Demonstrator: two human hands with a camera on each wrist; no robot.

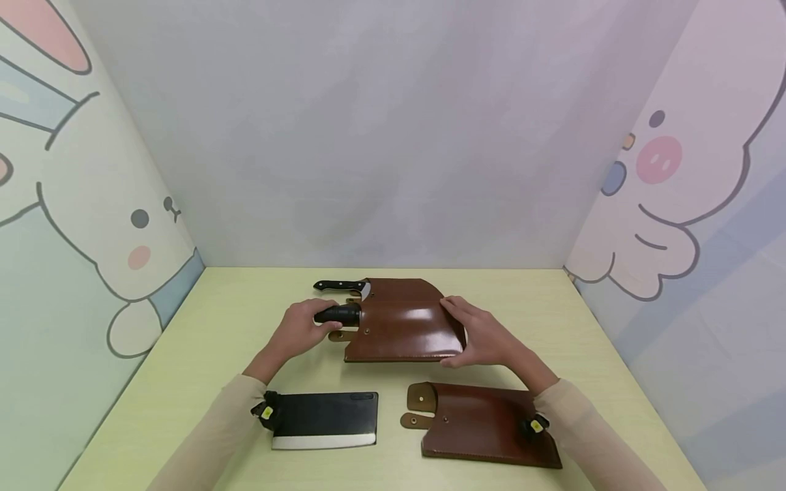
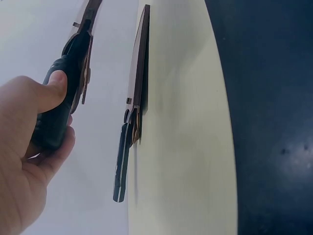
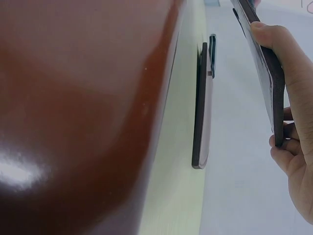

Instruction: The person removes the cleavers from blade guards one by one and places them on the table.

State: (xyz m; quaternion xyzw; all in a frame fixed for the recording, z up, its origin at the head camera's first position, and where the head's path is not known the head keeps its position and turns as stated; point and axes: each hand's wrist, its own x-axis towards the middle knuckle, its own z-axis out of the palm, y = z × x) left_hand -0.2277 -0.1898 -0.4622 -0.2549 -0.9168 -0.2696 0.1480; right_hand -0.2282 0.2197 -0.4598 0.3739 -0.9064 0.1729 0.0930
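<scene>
My left hand (image 1: 301,329) grips the black handle (image 1: 339,314) of a knife whose blade is hidden inside a brown leather sheath (image 1: 405,334). At the sheath's other end, my right hand (image 1: 482,334) holds the edge between thumb and fingers. Both wrist views show this sheathed knife raised off the table, with the thumb of the left hand (image 2: 29,117) on top of the handle. Behind it lies a second brown sheath (image 1: 399,289) with a knife in it, its black riveted handle (image 1: 339,285) sticking out leftward.
Nearer the front, a bare black cleaver (image 1: 322,414) with a silver edge lies left, its handle hidden by my left wrist. Another brown sheath (image 1: 485,423), its snap straps pointing left, lies front right below my right forearm. Walls enclose the pale table (image 1: 227,307) at the back and sides.
</scene>
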